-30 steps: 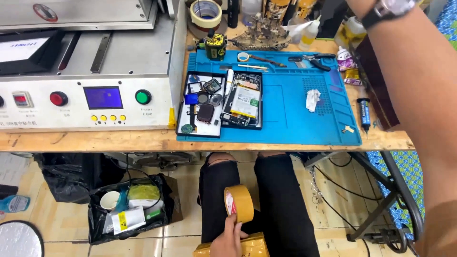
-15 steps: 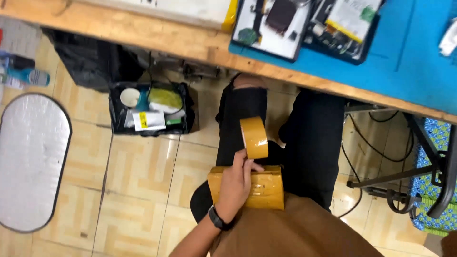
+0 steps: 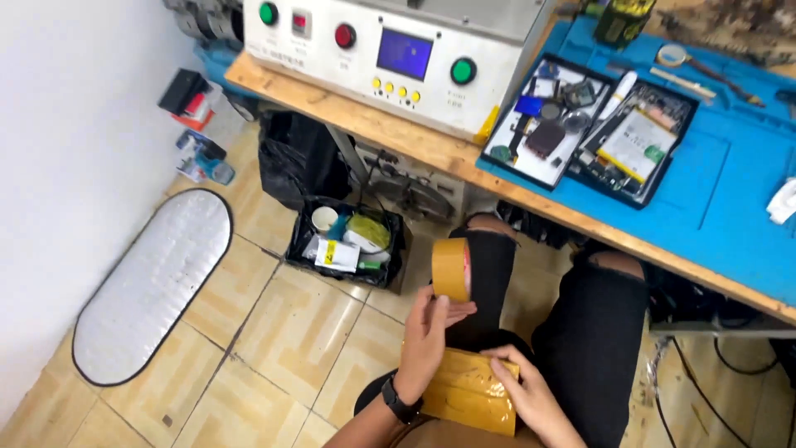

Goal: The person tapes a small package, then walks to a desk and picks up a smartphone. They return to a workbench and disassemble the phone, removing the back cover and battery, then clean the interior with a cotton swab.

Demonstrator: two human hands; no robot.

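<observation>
Left hand (image 3: 427, 332) clamps a roll of tan packing tape (image 3: 453, 270), fingers curled round its lower rim, thumb side toward camera; roll stands on edge, raised above the lap, just in front of the left knee of the black ripped trousers (image 3: 547, 323). Left forearm comes up from the near edge, black wristwatch (image 3: 401, 403) on the wrist, palm turned right.

Right hand (image 3: 531, 394) lies flat, fingers together and pressed down on a yellow-brown tape-wrapped flat parcel (image 3: 468, 390) resting on the lap; it pins the parcel's right end rather than grasping it. Both hands sit close, parcel between and under them, tape roll above the parcel's far edge, not touching it as far as can be told.

Far side: wooden workbench (image 3: 398, 137) carrying a white machine with coloured buttons and a small blue screen (image 3: 390, 50), and to the right a blue work mat (image 3: 730, 182) with two black trays of phone parts (image 3: 597, 133). Under the bench, a black open bin of bottles and rubbish (image 3: 348, 245). Far left on the tiled floor, a silver oval padded mat (image 3: 153, 286) by the white wall.
</observation>
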